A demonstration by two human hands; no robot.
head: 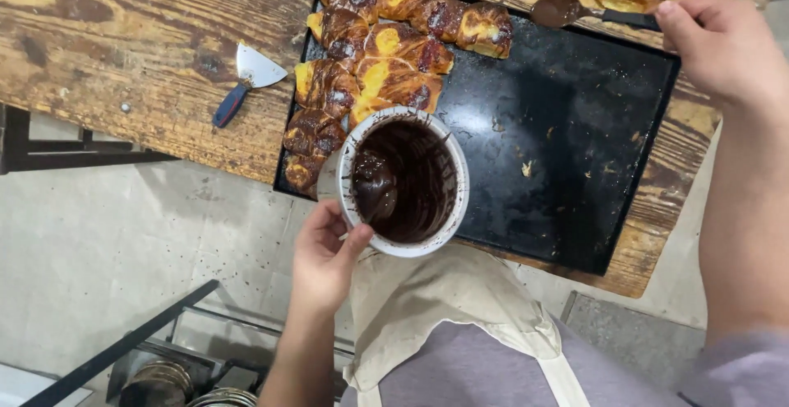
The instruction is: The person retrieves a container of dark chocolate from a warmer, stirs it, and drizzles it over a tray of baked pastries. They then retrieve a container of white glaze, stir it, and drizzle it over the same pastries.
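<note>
Both hands are busy: the left hand [322, 261] clasps the white chocolate-filled bowl [403, 180] at the black baking tray's [575, 128] near edge, while the right hand [719, 45] pinches a chocolate-coated spoon [567, 10] far right, best kept level near the glazed marbled pastries [378, 62].

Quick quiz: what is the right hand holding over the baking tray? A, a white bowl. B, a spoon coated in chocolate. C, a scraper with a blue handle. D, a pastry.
B: the right hand grips a chocolate-coated spoon by its dark handle, above the black baking tray; the scraper lies untouched on the wooden table.
</note>
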